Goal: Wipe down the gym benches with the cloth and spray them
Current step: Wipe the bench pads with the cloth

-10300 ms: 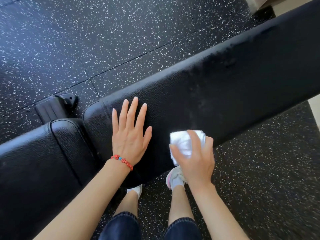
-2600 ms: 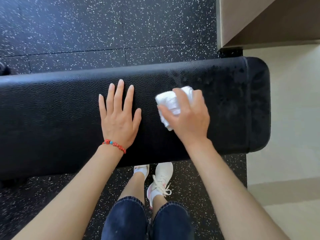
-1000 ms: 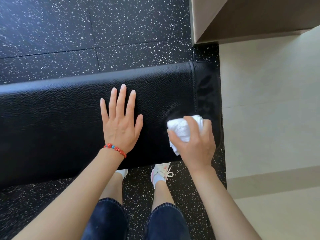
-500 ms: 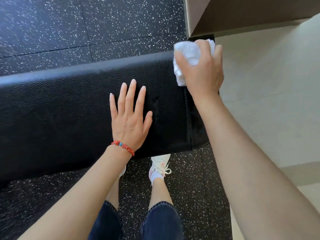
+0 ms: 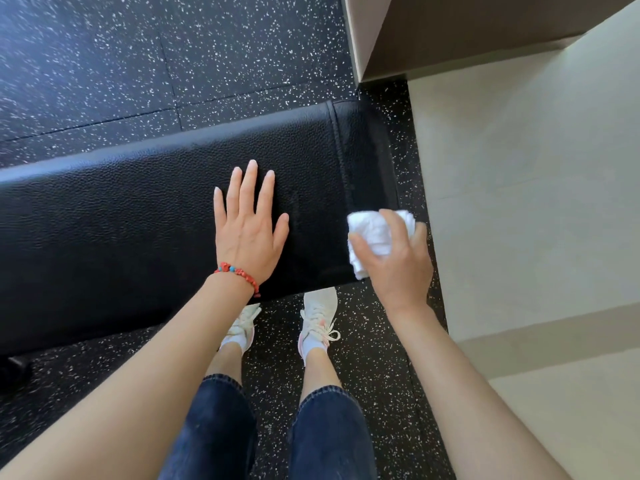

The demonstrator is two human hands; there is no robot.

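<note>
Right hand [image 5: 398,261] clenched round wadded white cloth [image 5: 372,233] at surface [image 5: 138,220] end corner. Left hand [image 5: 247,230] flat, released. Cloth soft, light; bunch in palm.

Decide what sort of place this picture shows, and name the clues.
Most likely a gym: a long black padded bench stands on speckled black rubber flooring, and the right hand wipes its end with a white cloth.

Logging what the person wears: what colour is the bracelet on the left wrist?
Red beads with a blue one, seen in the head view: bracelet on the left hand.
</note>
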